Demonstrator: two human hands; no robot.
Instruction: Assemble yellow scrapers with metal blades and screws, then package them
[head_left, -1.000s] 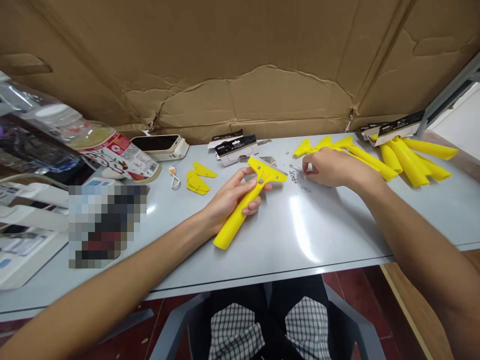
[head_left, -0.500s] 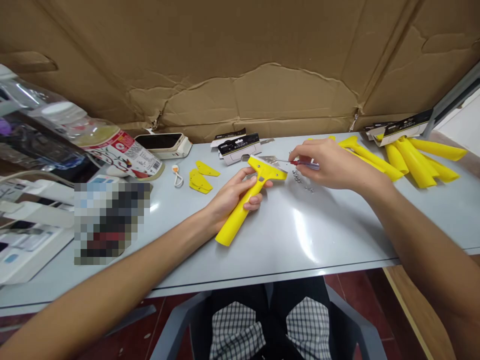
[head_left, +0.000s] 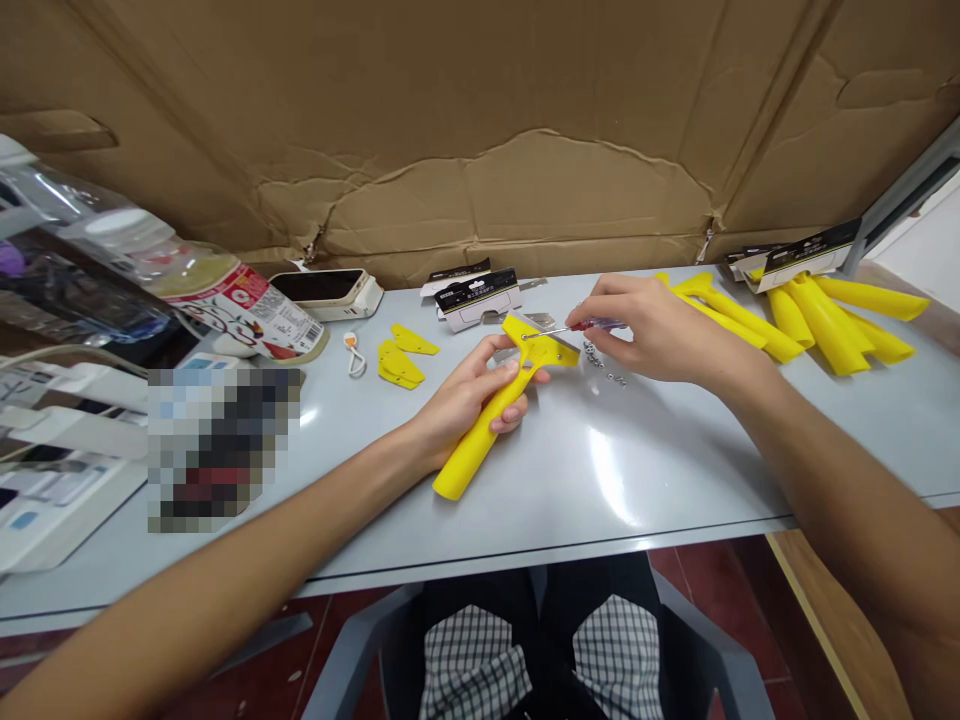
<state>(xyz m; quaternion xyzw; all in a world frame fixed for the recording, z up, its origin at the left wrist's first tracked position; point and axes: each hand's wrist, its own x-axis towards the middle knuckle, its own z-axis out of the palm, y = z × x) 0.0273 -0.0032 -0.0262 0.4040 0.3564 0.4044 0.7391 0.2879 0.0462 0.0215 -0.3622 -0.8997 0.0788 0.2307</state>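
My left hand (head_left: 487, 395) is wrapped round the neck of a yellow scraper (head_left: 474, 452), its wide head tilted up and its handle toward me. Two small screws show on the head. My right hand (head_left: 637, 325) grips a screwdriver (head_left: 598, 323) with a clear and red handle. The shaft points left across the scraper's head, its tip at or close to the left screw; whether it sits in the screw I cannot tell. Loose screws (head_left: 604, 365) lie on the table under and beside my right hand. Yellow flat plates (head_left: 398, 362) lie to the left.
Yellow scraper handles (head_left: 836, 325) are piled at the right with black-and-white packaging cards (head_left: 814, 258). More cards (head_left: 477, 300) lie at the back. A phone (head_left: 322, 287), a drink bottle (head_left: 247, 305) and a white cable (head_left: 355, 355) are on the left. Cardboard (head_left: 480, 200) stands behind the table.
My right hand has brought the screwdriver leftward, so its shaft now crosses the scraper's head to the left screw. The scraper has shifted slightly right and turned a little in my left hand.
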